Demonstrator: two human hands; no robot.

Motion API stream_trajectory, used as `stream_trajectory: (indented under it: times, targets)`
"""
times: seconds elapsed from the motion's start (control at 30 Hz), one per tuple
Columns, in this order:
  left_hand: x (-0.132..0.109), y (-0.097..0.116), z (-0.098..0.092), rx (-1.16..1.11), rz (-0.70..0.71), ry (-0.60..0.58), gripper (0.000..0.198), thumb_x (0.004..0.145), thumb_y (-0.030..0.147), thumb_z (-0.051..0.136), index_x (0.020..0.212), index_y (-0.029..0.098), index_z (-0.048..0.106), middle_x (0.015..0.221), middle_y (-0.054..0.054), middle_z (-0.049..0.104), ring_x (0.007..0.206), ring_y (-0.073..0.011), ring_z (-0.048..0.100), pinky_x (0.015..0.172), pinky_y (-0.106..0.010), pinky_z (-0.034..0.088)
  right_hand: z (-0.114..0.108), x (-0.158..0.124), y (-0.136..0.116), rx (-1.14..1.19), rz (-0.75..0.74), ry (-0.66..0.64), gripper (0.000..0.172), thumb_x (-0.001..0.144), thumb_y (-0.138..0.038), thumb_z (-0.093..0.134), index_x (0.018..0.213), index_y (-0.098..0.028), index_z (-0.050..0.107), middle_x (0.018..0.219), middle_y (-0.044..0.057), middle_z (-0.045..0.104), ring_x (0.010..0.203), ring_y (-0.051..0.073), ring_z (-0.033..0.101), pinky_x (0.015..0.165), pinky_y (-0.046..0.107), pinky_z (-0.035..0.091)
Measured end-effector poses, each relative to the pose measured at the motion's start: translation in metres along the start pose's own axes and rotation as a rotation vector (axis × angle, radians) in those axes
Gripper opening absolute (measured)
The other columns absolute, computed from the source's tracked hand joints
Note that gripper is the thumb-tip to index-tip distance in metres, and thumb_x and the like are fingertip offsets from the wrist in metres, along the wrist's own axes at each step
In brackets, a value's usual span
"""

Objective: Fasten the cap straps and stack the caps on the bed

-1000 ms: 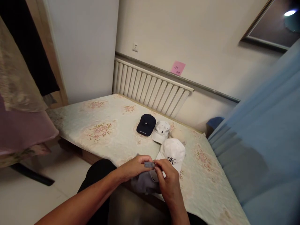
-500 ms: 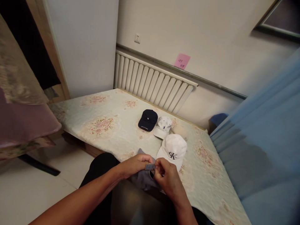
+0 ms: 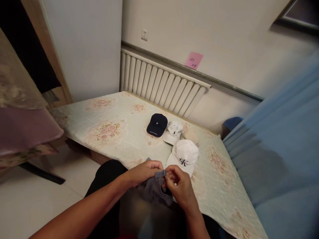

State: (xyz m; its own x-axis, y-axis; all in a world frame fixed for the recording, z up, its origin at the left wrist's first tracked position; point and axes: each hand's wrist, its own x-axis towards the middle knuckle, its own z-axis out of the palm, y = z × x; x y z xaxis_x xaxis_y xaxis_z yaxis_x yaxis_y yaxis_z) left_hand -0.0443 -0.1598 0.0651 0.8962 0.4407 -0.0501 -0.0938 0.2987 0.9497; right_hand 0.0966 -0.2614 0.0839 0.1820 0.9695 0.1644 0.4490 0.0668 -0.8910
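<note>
- Between left hand [image 3: 144, 172] and right hand [image 3: 179, 182]: gray baseball cap [image 3: 152, 192], its back strap [image 3: 159, 174] uppermost, running left to right
- Both hands pinch the strap, one toward each end, neither hand nearer

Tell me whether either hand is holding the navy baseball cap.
No, the navy baseball cap lies on the floral cover, while the left hand and right hand hold the strap of the gray cap.
</note>
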Motion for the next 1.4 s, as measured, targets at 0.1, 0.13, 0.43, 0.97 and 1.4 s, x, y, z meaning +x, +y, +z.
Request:
stream_trajectory:
  times: [0.1, 0.13, 0.43, 0.97, 1.4]
  targets:
    - [0.002, 0.000, -0.002, 0.092, -0.026, 0.049, 0.023, 0.074, 0.037, 0.064, 0.072, 0.015, 0.056, 0.061, 0.005, 0.051, 0.053, -0.0062, 0.042, 0.051, -0.017, 0.029, -0.003, -0.002, -0.011, -0.391, -0.138, 0.032, 0.010, 0.080, -0.016, 0.048, 0.085, -0.021, 0.056, 0.073, 0.001, 0.061, 0.066, 0.015, 0.059, 0.061, 0.026, 0.042]
    - [0.002, 0.000, -0.002, 0.117, -0.034, 0.055, 0.022, 0.074, 0.036, 0.063, 0.072, 0.015, 0.056, 0.061, 0.006, 0.049, 0.053, -0.0060, 0.040, 0.050, -0.017, 0.028, -0.003, -0.002, -0.012, -0.471, -0.164, 0.024, 0.011, 0.080, -0.016, 0.046, 0.083, -0.021, 0.056, 0.075, 0.002, 0.061, 0.068, 0.016, 0.058, 0.063, 0.027, 0.041]
    - [-0.006, 0.000, 0.000, 0.025, 0.016, -0.054, 0.014, 0.073, 0.028, 0.065, 0.074, 0.014, 0.061, 0.072, 0.001, 0.060, 0.067, -0.0086, 0.051, 0.067, -0.020, 0.036, -0.002, -0.004, 0.008, 0.165, 0.094, -0.106, 0.006, 0.077, -0.015, 0.050, 0.077, -0.021, 0.049, 0.050, -0.004, 0.062, 0.047, 0.014, 0.061, 0.050, 0.022, 0.042]
    - [-0.004, -0.009, 0.003, -0.187, 0.018, -0.058, 0.016, 0.073, 0.027, 0.065, 0.073, 0.013, 0.057, 0.069, -0.003, 0.063, 0.063, -0.0121, 0.057, 0.062, -0.022, 0.040, 0.005, -0.004, 0.004, 0.351, 0.128, -0.044, 0.018, 0.076, -0.030, 0.064, 0.083, -0.021, 0.050, 0.053, -0.003, 0.063, 0.048, 0.012, 0.060, 0.050, 0.020, 0.041]
    - [-0.005, -0.020, -0.006, -0.269, 0.018, -0.078, 0.023, 0.071, 0.033, 0.067, 0.074, 0.013, 0.057, 0.065, -0.001, 0.059, 0.056, -0.0097, 0.051, 0.055, -0.020, 0.036, 0.002, -0.004, 0.020, 0.868, 0.087, -0.114, 0.027, 0.069, -0.039, 0.071, 0.074, -0.022, 0.051, 0.071, -0.004, 0.053, 0.049, 0.011, 0.054, 0.050, 0.027, 0.046]
